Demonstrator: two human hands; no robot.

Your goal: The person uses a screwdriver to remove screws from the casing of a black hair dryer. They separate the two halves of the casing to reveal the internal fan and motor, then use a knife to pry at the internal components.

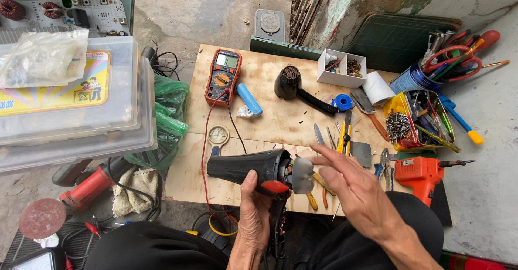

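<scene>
1. Your left hand (254, 216) is clamped around the handle of the black plastic hair dryer body (249, 168).
2. Your right hand (353, 186), fingers spread, touches its silvery inner part (302, 174).
3. Its long axis runs left-right over the plywood board's (270, 81) near edge, open end pointing right.

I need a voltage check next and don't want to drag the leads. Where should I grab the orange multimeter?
Take the multimeter by its long orange sides near the top, by the display, coming from above. It lies flat, face up on the wooden board, and its red and black leads leave from the lower end, so that end is cluttered. The blue cylinder lies close on its right.
</scene>
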